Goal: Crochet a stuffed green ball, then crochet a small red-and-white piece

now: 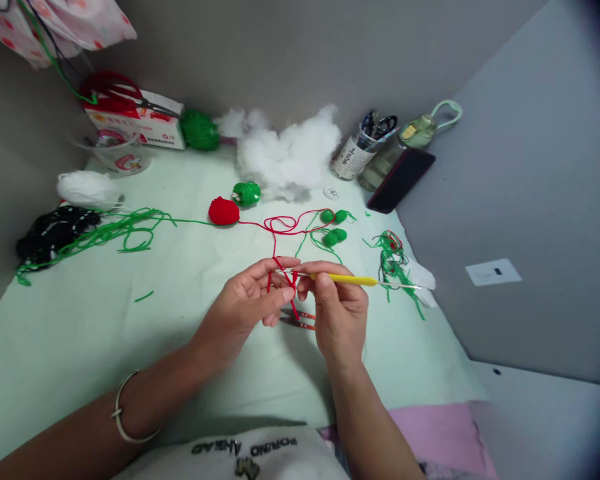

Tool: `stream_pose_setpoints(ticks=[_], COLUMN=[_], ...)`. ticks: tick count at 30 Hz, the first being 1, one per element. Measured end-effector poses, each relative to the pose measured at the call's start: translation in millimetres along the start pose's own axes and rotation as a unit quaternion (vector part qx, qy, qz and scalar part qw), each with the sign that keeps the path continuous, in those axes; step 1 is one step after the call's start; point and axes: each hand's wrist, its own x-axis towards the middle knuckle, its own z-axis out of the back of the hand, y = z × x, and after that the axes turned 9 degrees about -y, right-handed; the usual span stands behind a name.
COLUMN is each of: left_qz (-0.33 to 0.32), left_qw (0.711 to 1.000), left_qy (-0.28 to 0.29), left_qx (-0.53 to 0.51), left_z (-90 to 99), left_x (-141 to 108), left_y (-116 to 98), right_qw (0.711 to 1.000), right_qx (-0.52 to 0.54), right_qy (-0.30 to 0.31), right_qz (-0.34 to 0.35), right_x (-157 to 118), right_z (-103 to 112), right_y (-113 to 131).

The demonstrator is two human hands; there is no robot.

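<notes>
My right hand (343,313) is closed around the yellow handle of a crochet hook (353,279), whose metal tip points left. Red yarn (274,243) loops on the hook near its tip. My left hand (245,297) pinches the red yarn between thumb and fingers, with a strand running over the index finger. A short red tail hangs below the fingers. That yarn leads back to a red ball (224,211) on the table. Under the hands lies a pair of thread snips (305,320) with orange-red handles, partly hidden.
Small green crocheted balls (334,237) lie beyond my right hand. White stuffing (290,153), green yarn balls (200,130) and a pen cup (355,153) stand at the back. A phone (401,180) leans against a bottle at right. Green yarn strands (135,223) tangle at left; scraps (400,267) lie at right.
</notes>
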Motion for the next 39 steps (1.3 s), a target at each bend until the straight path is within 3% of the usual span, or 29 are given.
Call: stream_pose_setpoints(ticks=[16, 22, 25, 27, 30, 31, 32, 34, 37, 39], left_qz=[0.006, 0.018, 0.013, 0.007, 0.028, 0.046, 0.065, 0.093, 0.084, 0.058], left_qw=[1.0, 1.0, 0.999, 0.999, 0.999, 0.998, 0.996, 0.993, 0.993, 0.996], left_qy=[-0.021, -0.008, -0.025, -0.038, -0.03, -0.021, -0.011, 0.003, -0.003, -0.011], left_qx=[-0.002, -0.02, -0.021, -0.019, -0.035, -0.047, -0.058, -0.077, -0.086, -0.073], left_z=[0.1, 1.7, 1.1, 0.0, -1.4, -1.4, -1.0, 0.3, 2.0, 1.7], left_x=[-2.8, -0.7, -0.5, -1.4, -2.3, -2.1, -1.5, 0.2, 1.4, 0.5], left_y=[-5.8, -8.9, -10.2, -9.9, -7.5, -6.8, -6.3, -6.3, -7.5, -7.1], right_qw=[0.996, 0.993, 0.999, 0.982, 0.888, 0.862, 0.853, 0.89, 0.974, 0.993], right_qx=[0.073, 0.086, -0.002, -0.117, -0.318, -0.353, -0.364, -0.304, -0.123, -0.05], right_qy=[0.01, 0.04, 0.031, 0.032, 0.063, 0.069, 0.067, 0.039, -0.01, -0.012], right_qz=[-0.051, -0.064, 0.02, 0.147, 0.327, 0.358, 0.369, 0.338, 0.19, 0.11], right_x=[3.0, 7.7, 3.2, -3.0, -11.7, -13.2, -13.6, -11.6, -5.0, -1.5], right_z=[-2.1, 0.6, 3.2, 4.6, 5.6, 5.5, 5.2, 4.1, 1.8, -0.2], right_y=[3.0, 6.3, 7.4, 7.1, 5.3, 4.8, 4.4, 4.4, 5.0, 5.0])
